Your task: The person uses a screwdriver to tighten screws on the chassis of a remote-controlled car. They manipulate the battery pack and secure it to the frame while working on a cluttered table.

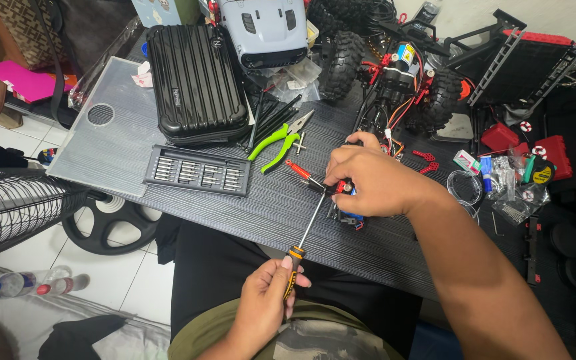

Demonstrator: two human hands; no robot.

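Observation:
My left hand grips the orange-and-black handle of a long screwdriver near the table's front edge. Its steel shaft runs up and right to a small red, black and blue part on the dark table. My right hand is closed over that part, pinning it to the tabletop. The tip meets the part at its left side, by a silver screw head. A small red-handled tool lies just left of my right hand.
Green-handled pliers and a grey bit set lie left of centre, behind them a black hard case. A model crawler chassis with knobby tyres, a grey car body and red parts fill the back and right.

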